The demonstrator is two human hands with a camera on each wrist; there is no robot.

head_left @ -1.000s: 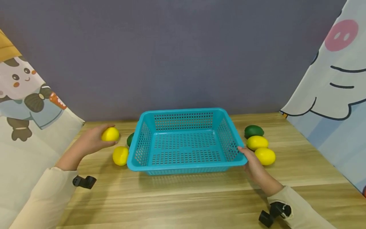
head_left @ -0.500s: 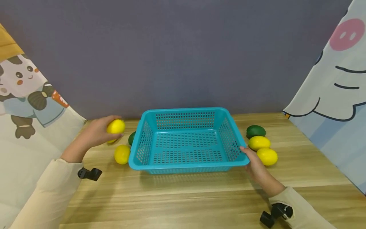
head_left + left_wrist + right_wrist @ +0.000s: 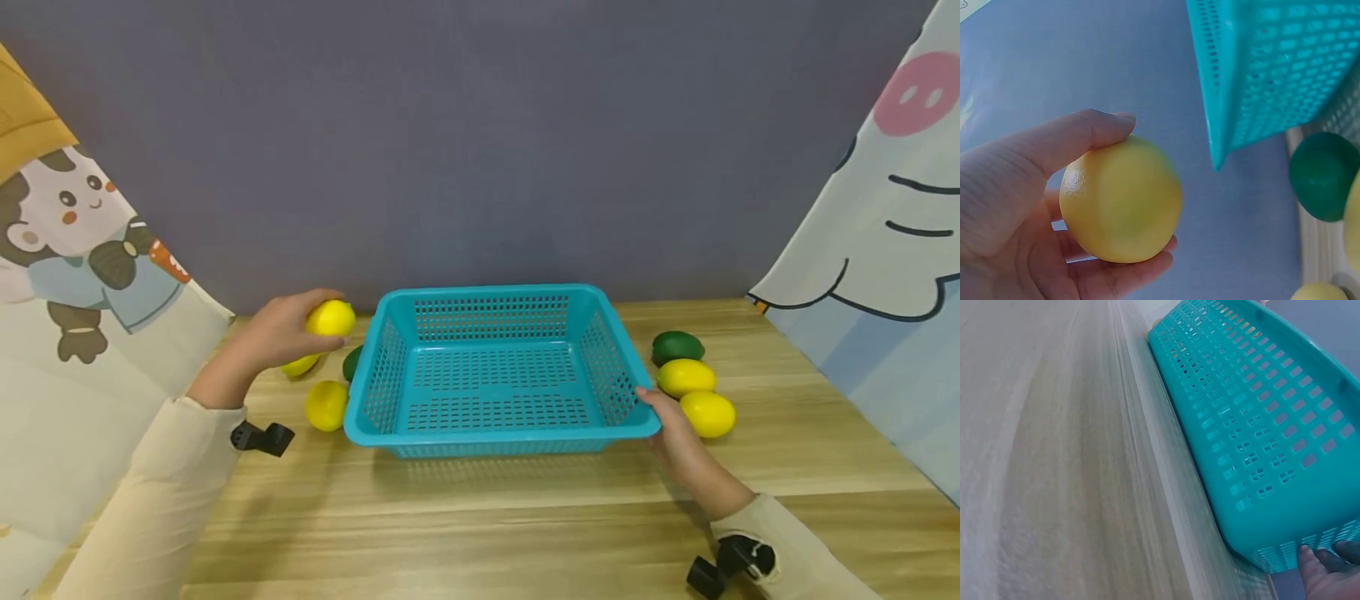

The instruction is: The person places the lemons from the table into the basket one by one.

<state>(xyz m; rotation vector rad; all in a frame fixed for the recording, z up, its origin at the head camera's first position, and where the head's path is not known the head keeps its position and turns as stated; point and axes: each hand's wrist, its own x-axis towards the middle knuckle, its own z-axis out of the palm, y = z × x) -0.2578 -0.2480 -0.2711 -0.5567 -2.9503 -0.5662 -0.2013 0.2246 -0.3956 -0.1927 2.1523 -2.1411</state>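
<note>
Yellow stands out at the far left, where the left hand [image 3: 273, 337] curls thumb and fingers round a lemon [image 3: 331, 317] and holds it in the air just left of the basket's [image 3: 495, 433] far left corner; the wrist view shows the same lemon [image 3: 1121, 208] pinched between thumb and fingers beside the basket [image 3: 1272, 69]. Below the hand, more fruit lies on the wooden worktop [image 3: 480, 533] against the basket's left wall: a second lemon [image 3: 302, 365] partly hidden by the hand, a third lemon [image 3: 326, 405] nearer the camera, and a green fruit [image 3: 352, 363] touching the wall. Teal and perforated, the basket sits mid-worktop with nothing inside. At its near right corner the right hand [image 3: 678, 446] grips the rim, fingers at the corner's edge. Just right of the basket a dark green fruit [image 3: 677, 347] and two lemons [image 3: 686, 377] lie in a close row.
</note>
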